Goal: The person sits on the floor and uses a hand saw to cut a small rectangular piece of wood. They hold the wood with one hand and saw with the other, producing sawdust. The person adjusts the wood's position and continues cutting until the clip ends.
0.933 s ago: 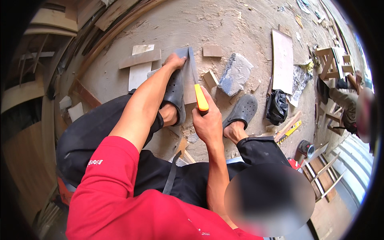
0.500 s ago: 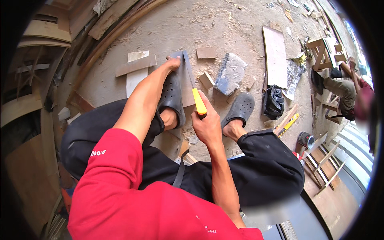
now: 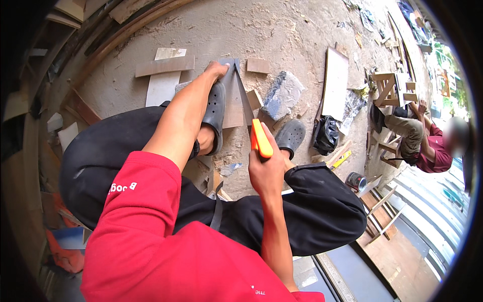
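Note:
I squat over a thin wooden board (image 3: 232, 108) lying on the dusty concrete floor. My left hand (image 3: 216, 70) presses down on the board's far end. My left foot in a grey clog (image 3: 216, 113) stands on the board's left side. My right hand (image 3: 266, 173) grips the orange handle (image 3: 260, 138) of a handsaw. Its grey blade (image 3: 244, 95) runs away from me along the board's right edge. My right clog (image 3: 291, 136) rests on the floor beside the saw.
A grey stone block (image 3: 282, 95), a white panel (image 3: 336, 83) and a black bag (image 3: 326, 135) lie to the right. Wood offcuts (image 3: 163, 65) sit to the left, a tin can (image 3: 356, 181) near my right knee. Another person (image 3: 427, 143) crouches at far right among wooden frames.
The saw handle and my right hand have drawn back a little toward me. My left hand stays on the board's far end.

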The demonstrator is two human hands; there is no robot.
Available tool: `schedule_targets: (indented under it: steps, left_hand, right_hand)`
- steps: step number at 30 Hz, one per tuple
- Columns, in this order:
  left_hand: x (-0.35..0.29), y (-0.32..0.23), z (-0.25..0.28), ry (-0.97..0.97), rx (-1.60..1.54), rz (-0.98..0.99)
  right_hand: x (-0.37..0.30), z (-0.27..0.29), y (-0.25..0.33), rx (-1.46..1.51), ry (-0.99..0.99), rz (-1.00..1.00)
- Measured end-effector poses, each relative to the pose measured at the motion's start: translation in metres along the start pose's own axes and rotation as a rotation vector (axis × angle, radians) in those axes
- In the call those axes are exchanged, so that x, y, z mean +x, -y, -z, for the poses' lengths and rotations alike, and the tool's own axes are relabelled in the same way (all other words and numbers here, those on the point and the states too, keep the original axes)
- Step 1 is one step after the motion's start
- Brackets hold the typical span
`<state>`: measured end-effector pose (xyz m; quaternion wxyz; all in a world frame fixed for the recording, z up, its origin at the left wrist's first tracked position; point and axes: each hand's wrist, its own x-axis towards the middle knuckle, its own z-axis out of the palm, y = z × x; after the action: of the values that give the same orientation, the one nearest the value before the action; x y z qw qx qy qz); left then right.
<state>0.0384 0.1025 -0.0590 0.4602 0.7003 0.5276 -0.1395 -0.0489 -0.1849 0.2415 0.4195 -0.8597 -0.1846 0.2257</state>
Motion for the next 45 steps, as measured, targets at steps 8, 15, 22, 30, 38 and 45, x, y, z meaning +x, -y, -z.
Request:
schedule_targets:
  steps: [8, 15, 22, 30, 38, 45]
  left_hand:
    - [-0.02, -0.016, 0.0, -0.096, 0.1, 0.029]
    - [-0.001, -0.011, -0.006, 0.004, 0.132, 0.076]
    - [-0.011, -0.006, 0.01, 0.072, -0.041, 0.133]
    - [0.006, -0.01, -0.001, 0.118, -0.057, 0.113]
    - [0.026, 0.004, -0.005, 0.016, 0.061, 0.034]
    - [0.012, 0.0, -0.003, 0.018, -0.02, 0.067]
  right_hand:
    - [0.012, 0.001, 0.015, 0.002, 0.049, -0.11]
    - [0.054, -0.036, -0.016, 0.048, -0.02, -0.01]
    - [0.031, -0.003, 0.007, 0.078, 0.05, -0.067]
    - [0.065, -0.016, 0.014, 0.084, 0.079, -0.214]
    - [0.04, -0.021, 0.001, 0.13, 0.1, -0.089]
    - [0.034, -0.01, 0.003, 0.094, 0.013, -0.133]
